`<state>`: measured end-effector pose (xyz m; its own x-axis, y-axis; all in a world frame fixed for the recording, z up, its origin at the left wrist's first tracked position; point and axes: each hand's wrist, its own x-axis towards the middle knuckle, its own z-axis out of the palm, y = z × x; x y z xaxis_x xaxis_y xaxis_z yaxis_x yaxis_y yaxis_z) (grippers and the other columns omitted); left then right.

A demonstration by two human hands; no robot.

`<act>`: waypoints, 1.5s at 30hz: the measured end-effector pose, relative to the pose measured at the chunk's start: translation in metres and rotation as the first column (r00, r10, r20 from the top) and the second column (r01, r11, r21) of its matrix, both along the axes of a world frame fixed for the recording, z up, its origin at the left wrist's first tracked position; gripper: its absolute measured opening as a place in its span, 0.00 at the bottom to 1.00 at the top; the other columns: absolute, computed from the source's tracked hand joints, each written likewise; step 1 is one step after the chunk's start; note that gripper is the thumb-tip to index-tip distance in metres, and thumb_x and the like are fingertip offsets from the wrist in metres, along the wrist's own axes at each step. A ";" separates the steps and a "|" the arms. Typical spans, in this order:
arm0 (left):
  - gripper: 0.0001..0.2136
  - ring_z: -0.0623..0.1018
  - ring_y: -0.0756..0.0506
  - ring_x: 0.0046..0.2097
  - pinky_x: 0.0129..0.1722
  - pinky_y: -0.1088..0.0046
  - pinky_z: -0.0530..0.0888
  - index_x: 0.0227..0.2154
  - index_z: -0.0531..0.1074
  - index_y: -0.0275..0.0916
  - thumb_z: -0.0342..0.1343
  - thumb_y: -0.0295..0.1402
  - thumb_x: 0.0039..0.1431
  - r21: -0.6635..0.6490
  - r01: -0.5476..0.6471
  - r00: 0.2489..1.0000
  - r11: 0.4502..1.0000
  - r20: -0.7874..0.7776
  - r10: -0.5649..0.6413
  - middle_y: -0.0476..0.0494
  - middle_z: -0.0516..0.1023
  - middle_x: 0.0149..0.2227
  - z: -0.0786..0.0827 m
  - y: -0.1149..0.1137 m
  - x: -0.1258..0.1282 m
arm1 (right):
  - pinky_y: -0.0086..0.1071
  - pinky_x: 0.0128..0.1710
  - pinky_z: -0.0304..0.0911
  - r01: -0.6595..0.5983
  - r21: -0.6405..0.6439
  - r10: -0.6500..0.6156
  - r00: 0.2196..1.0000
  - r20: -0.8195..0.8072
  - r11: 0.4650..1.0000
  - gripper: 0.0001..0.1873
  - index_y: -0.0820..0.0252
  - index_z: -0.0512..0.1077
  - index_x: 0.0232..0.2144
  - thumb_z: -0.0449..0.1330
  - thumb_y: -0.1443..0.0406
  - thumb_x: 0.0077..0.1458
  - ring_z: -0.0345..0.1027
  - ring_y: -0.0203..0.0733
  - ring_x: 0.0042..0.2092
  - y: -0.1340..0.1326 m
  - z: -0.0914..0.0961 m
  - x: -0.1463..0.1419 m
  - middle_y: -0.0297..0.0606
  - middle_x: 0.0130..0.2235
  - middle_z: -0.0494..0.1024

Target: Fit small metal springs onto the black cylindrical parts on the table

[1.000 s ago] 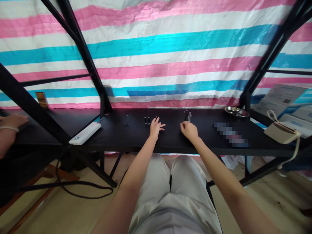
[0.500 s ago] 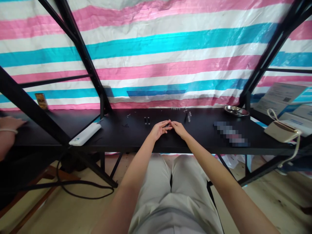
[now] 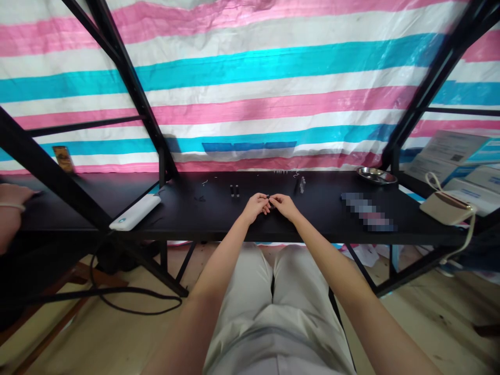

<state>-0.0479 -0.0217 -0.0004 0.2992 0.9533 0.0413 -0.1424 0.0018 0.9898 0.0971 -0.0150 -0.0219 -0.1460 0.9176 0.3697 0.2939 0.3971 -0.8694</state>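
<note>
My left hand (image 3: 255, 205) and my right hand (image 3: 284, 204) meet over the middle of the black table (image 3: 219, 216), fingertips touching. Both have their fingers curled and pinched on a tiny dark part (image 3: 269, 198) between them; it is too small to name. Two small black cylinders (image 3: 234, 190) stand just left of my left hand. A small dark and silvery pair of parts (image 3: 300, 184) lies just beyond my right hand. A row of tiny metal pins (image 3: 280, 172) stands at the table's back edge.
A white power bank (image 3: 135, 212) lies at the left, a metal dish (image 3: 375, 175) at the back right, a beige case with a cord (image 3: 445, 205) further right. Black frame struts (image 3: 128, 88) cross the view. Another person's hand (image 3: 13, 200) rests at the far left.
My hands were apart on the table, the left one spread flat. They have come together at the middle and closed on a tiny part.
</note>
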 end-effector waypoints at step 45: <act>0.08 0.73 0.53 0.20 0.16 0.81 0.65 0.30 0.62 0.34 0.56 0.31 0.53 0.002 -0.017 0.999 1.000 0.043 0.017 0.40 0.77 0.31 0.004 -0.002 0.000 | 0.31 0.34 0.59 0.432 0.232 -0.411 0.902 -0.134 0.872 0.14 0.61 0.68 0.28 0.50 0.56 0.54 0.63 0.38 0.30 -0.017 0.012 -0.004 0.37 0.28 0.72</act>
